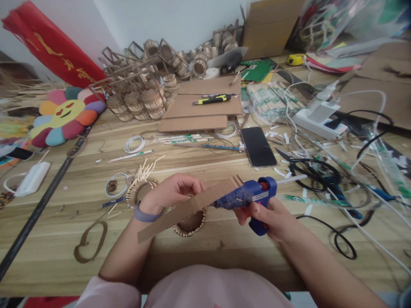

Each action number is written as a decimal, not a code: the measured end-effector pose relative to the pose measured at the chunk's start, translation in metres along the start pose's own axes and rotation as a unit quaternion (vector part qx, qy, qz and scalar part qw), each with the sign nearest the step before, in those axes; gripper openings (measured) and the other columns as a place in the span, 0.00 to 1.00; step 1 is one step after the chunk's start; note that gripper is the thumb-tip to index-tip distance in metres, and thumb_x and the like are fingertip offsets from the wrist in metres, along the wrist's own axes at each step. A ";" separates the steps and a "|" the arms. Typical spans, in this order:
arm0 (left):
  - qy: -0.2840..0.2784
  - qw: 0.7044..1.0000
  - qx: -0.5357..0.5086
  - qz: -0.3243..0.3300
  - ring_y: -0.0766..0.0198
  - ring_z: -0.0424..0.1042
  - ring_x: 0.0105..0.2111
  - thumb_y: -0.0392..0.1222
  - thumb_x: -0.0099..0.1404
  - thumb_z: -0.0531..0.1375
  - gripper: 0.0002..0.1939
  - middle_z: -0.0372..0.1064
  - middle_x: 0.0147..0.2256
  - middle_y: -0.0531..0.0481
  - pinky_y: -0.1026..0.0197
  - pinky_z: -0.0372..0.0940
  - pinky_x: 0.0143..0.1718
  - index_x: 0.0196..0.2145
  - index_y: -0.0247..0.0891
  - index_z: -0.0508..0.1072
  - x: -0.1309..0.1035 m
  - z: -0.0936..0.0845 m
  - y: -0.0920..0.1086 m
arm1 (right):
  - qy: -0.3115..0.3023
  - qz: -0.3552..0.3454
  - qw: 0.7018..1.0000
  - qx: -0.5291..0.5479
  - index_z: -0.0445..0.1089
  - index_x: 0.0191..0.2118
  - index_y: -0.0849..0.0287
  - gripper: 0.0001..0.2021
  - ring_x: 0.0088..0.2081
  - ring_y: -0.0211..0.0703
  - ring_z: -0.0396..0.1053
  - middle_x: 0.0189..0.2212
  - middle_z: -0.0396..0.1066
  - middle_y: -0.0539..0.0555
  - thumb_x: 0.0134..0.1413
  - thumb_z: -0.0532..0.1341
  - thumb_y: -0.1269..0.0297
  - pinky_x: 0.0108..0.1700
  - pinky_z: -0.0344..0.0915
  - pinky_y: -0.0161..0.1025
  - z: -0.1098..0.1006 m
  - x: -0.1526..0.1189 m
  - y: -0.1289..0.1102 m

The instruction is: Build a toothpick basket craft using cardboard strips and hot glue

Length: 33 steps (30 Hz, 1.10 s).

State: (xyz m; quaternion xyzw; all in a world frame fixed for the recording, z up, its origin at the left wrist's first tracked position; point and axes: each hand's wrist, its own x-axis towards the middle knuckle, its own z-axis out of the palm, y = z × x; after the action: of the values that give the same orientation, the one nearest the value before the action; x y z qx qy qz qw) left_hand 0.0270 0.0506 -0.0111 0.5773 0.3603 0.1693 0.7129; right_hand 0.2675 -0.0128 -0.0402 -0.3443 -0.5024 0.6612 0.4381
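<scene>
My right hand is wrapped round the grip of a blue hot glue gun, with a clear glue stick sticking out of its back end. The gun's nozzle points left, at a long brown cardboard strip. With curled fingers, my left hand holds this strip at a slant from behind; its fingertips are partly hidden. Below the strip sits a round stick-rimmed cup on the wooden table, partly covered. Left of my wrist stands a similar cup with loose thin sticks beside it.
A black phone lies ahead, near cardboard sheets with a yellow utility knife on top. Tape rolls are scattered on the left. Black cable and a white power strip occupy the right. Framed cup holders stand at the back.
</scene>
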 end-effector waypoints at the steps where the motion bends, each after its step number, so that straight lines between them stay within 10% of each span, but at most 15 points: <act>1: 0.007 1.000 0.002 -0.014 0.60 0.70 0.36 0.40 0.58 0.67 0.08 0.75 0.35 0.45 0.60 0.65 0.39 0.31 0.31 0.78 0.000 0.000 0.001 | 0.006 0.002 1.000 -0.003 0.70 0.24 0.59 0.25 0.21 0.37 0.60 0.18 0.66 0.51 0.49 0.64 0.37 0.24 0.57 0.36 0.000 0.000 0.000; 33: 0.041 0.996 -0.076 -0.034 0.62 0.71 0.32 0.43 0.54 0.70 0.10 0.75 0.31 0.49 0.63 0.64 0.34 0.29 0.33 0.77 -0.002 0.003 -0.004 | 0.024 0.005 1.000 0.000 0.70 0.26 0.58 0.25 0.17 0.32 0.54 0.16 0.60 0.46 0.46 0.65 0.37 0.19 0.55 0.33 0.000 0.002 0.007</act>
State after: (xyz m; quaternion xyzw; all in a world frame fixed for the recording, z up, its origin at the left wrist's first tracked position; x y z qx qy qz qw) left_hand 0.0278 0.0462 -0.0136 0.5012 0.3945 0.1956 0.7449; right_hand 0.2657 -0.0120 -0.0471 -0.3622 -0.4901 0.6550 0.4467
